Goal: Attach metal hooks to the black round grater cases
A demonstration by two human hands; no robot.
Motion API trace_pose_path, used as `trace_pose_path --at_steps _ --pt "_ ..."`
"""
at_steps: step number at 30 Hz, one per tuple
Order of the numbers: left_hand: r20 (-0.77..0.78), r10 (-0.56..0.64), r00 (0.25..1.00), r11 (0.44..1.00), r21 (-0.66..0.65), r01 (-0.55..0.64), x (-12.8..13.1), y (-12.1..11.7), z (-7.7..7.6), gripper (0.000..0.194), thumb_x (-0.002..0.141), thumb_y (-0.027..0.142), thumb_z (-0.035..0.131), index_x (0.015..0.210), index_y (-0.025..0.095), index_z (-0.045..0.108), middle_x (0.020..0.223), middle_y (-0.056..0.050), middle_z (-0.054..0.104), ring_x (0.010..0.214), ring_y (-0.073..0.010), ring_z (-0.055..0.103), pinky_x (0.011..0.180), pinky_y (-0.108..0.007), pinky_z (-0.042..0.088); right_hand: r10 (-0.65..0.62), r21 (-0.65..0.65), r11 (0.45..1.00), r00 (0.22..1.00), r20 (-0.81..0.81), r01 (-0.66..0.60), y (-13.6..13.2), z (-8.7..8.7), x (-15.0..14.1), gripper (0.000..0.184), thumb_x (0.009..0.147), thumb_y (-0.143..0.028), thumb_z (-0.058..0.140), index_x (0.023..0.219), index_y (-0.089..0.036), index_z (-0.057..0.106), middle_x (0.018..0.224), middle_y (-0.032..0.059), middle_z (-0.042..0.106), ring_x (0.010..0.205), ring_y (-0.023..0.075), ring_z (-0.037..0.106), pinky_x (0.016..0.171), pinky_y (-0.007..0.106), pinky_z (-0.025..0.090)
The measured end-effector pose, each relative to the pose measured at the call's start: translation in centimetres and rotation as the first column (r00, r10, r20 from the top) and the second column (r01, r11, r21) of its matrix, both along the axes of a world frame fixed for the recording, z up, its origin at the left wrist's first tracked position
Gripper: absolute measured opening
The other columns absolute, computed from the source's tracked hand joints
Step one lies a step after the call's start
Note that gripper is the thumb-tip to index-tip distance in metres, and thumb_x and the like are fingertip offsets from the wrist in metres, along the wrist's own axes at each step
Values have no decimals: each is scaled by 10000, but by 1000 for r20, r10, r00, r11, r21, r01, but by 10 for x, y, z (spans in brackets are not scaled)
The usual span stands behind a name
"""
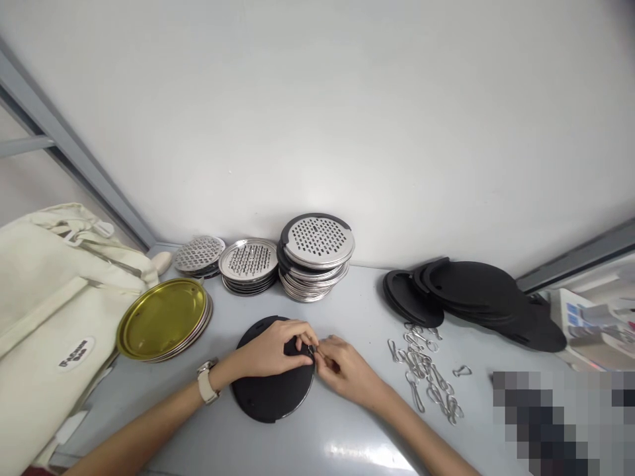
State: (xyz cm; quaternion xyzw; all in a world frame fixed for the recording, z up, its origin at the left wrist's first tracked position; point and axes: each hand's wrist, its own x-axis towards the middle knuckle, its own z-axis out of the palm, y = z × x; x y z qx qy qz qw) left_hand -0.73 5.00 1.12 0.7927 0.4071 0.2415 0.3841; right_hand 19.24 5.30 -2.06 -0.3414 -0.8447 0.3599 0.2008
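A round black disc (278, 396) lies on the grey table in front of me. My left hand (275, 347), with a watch on its wrist, rests over the disc, and its fingertips are closed in a pinch at the right rim. There a small metal clip (309, 349) glints, mostly hidden by the fingers. From the right, my right hand (344, 367) meets it at the same spot, thumb and finger pressed together on the clip. To the right lies a loose pile of wire snap clips (421, 363).
Along the wall stand stacks of round metal grater plates (317, 241), (248, 261), (198, 254). Gold-coloured round lids (166, 320) are piled at left, beside a cream bag (64, 297). More black discs (476, 291) overlap at the back right, near a white box (595, 330).
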Motion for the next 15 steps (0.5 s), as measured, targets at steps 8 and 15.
trace_pose_path --at_steps 8,15 --pt "-26 -14 1000 1000 26 15 0 -1 2 203 745 176 671 938 215 622 852 32 654 760 -118 559 767 -238 411 45 -69 996 998 -33 -47 3 -2 1 270 857 -175 429 632 -207 283 557 -70 335 558 99 358 671 250 347" --pt "-13 -46 999 999 7 46 -1 -1 0 197 761 193 654 955 211 623 884 17 657 796 -125 570 782 -243 420 65 -119 990 997 -50 -70 9 -2 9 289 799 -141 445 600 -205 247 541 -83 257 534 83 302 697 252 363"
